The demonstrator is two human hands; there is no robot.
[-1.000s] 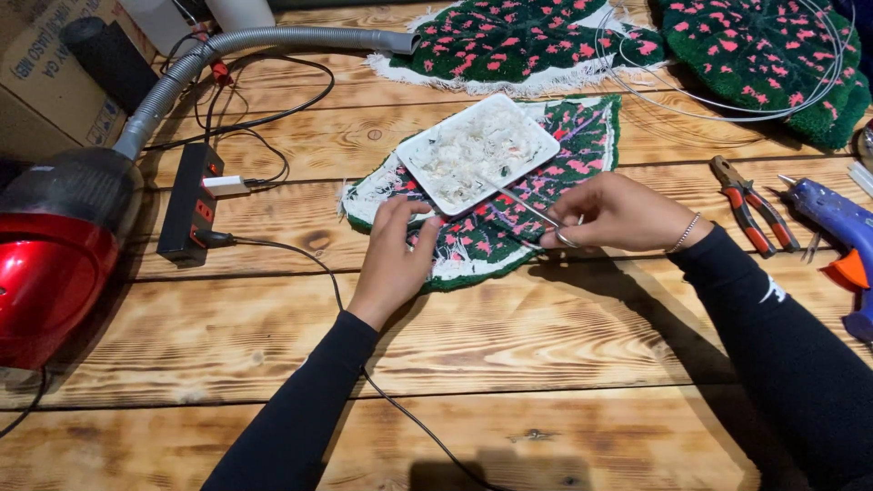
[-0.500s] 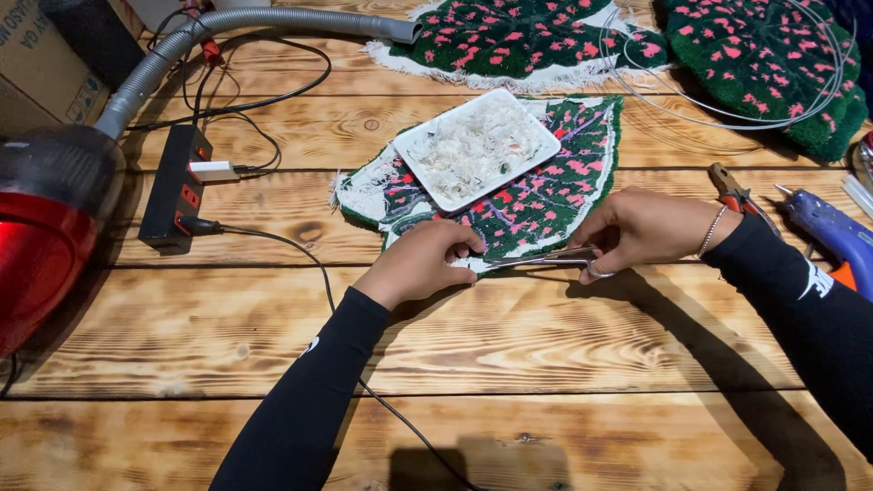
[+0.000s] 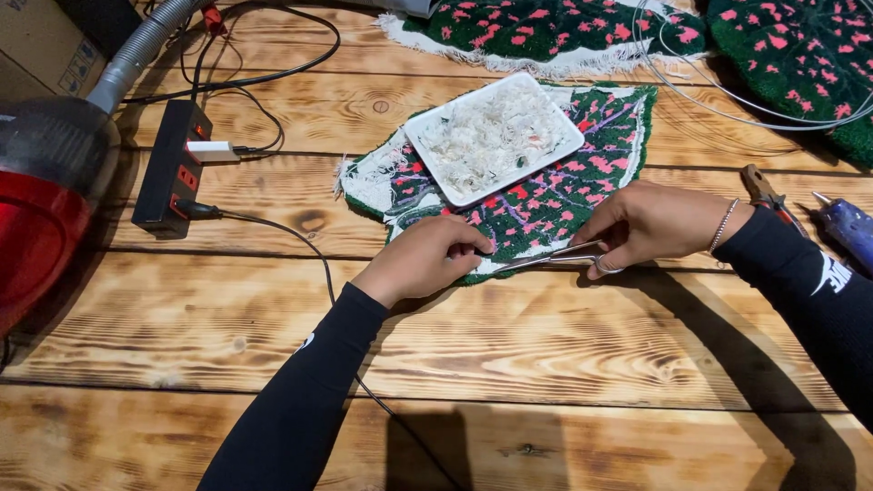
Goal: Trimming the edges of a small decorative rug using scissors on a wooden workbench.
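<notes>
A leaf-shaped tufted rug piece (image 3: 564, 186), green with pink spots and a white fringe, lies on the wooden table (image 3: 509, 345). My left hand (image 3: 427, 259) pinches its near edge. My right hand (image 3: 650, 223) holds metal scissors (image 3: 555, 257) whose blades lie along that same edge, pointing toward the left fingers. A white rectangular tray (image 3: 436, 136) full of white yarn trimmings rests on top of the rug piece.
A red vacuum cleaner (image 3: 41, 200) with a grey hose (image 3: 136, 50) stands at the left, beside a black power strip (image 3: 173, 164) with cables. Two more green-and-pink rugs (image 3: 555, 27) lie at the back. Pliers (image 3: 759, 186) and a blue glue gun (image 3: 850, 232) sit at the right.
My left hand has slid right along the rug's near edge and my right hand has brought the scissors down flat against that edge. The view has moved closer.
</notes>
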